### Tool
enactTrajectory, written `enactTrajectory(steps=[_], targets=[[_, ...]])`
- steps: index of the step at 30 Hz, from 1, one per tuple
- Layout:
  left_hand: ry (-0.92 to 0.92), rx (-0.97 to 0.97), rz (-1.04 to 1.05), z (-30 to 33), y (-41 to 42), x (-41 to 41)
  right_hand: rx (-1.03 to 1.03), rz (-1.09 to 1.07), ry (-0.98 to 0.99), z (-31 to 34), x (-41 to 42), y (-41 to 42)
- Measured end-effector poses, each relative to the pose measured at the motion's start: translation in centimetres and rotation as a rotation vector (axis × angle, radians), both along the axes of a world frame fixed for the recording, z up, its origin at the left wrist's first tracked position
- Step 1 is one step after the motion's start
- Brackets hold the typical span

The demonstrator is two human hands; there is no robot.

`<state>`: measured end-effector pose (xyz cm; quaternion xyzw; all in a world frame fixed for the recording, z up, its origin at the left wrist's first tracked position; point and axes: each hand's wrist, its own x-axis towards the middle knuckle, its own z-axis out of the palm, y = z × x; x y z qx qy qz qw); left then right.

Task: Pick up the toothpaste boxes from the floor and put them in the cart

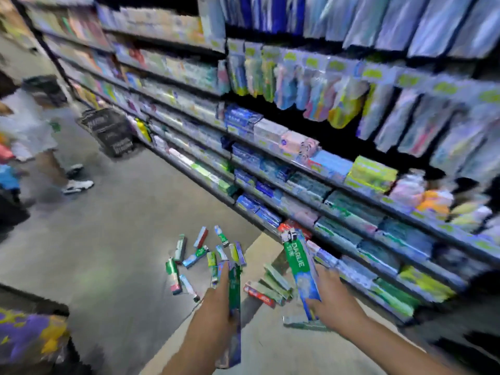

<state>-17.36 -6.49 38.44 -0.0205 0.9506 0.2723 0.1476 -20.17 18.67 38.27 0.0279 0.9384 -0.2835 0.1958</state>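
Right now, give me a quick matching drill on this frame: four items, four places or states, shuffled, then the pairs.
Items:
1. DARLIE box
2. dark green box
3. red-ended box
4. black basket

Places or states:
A. lying on the floor between the two hands
B. gripped in the left hand
C. standing on the floor far up the aisle, by the shelves
D. held in the right hand

Pairs: 1-D, 2-B, 3-A, 4-C

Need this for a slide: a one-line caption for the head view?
Left hand and right hand each hold a toothpaste box; more boxes litter the aisle floor.
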Motion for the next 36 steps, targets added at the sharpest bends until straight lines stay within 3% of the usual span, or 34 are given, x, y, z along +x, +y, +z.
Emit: enactTrajectory(steps=[5, 10, 16, 23, 30, 36], targets=[[0.045, -0.121, -0.313, 3.2, 12.7, -2.2, 0.059, -0.263, 0.058, 2.2, 4.7, 13.9], [0.069, -0.141, -0.599, 3.7, 31.1, -1.3, -0.031, -0.665, 0.144, 3.1, 14.5, 29.4], [0.039, -0.141, -0.96, 3.5, 55.2, 7.4, -0.024, -1.111, 0.166, 2.8, 29.9, 46.9], [0.081, -0.064, -1.323, 4.7, 77.4, 22.1, -0.022, -1.463, 0.108, 3.3, 46.4, 61.5], [0.024, 0.008, -1.498, 5.0, 93.6, 29.5, -0.07, -1.664, 0.21, 4.4, 54.7, 71.5], [-0.012, 0.053, -1.579, 4.1, 106.1, 31.6, -0.028, -1.71, 0.145, 2.9, 56.1, 81.1]])
